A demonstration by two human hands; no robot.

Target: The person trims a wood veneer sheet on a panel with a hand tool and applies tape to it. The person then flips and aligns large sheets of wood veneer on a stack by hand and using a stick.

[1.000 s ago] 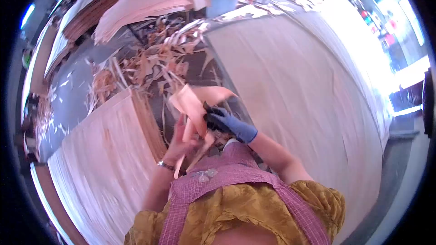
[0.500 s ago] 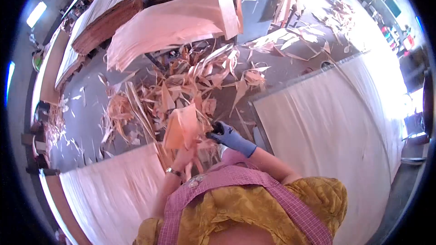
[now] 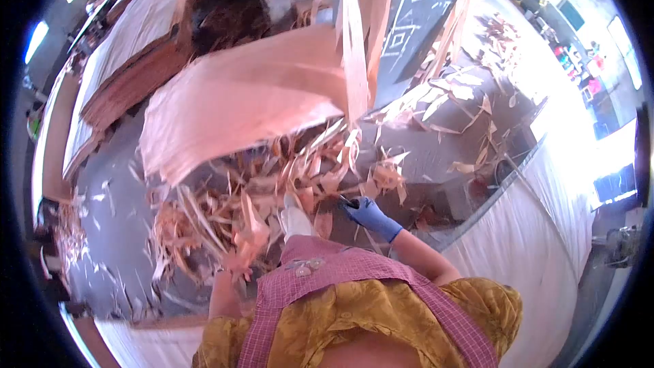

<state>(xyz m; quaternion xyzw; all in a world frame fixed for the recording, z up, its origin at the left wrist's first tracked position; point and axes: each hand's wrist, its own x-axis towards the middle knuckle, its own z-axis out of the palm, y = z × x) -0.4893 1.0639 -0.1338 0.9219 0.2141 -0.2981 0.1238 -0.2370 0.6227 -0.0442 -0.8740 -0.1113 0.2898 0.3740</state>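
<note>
My bare left hand (image 3: 235,266) is low at the left, fingers spread and slightly blurred. A crumpled orange-pink veneer scrap (image 3: 252,230) lies just beyond its fingertips; I cannot tell whether they touch. On my right hand (image 3: 373,218) is a blue-grey glove with dark fingertips. Its fingers are curled together in front of my apron, around something dark and too small to name. Beyond both hands spreads a heap of torn veneer strips (image 3: 289,174) on the floor.
A large stack of thin veneer sheets (image 3: 245,95) bends over the heap ahead. Pale sheet stacks stand at right (image 3: 524,232) and lower left (image 3: 153,341). Taller stacks (image 3: 133,61) line the left. A grey panel with chalk marks (image 3: 405,27) stands ahead. My white shoe (image 3: 295,221) is among the scraps.
My left hand has moved left and down, away from my right hand, and the folded veneer piece is no longer upright in it. My view has shifted forward toward the heap.
</note>
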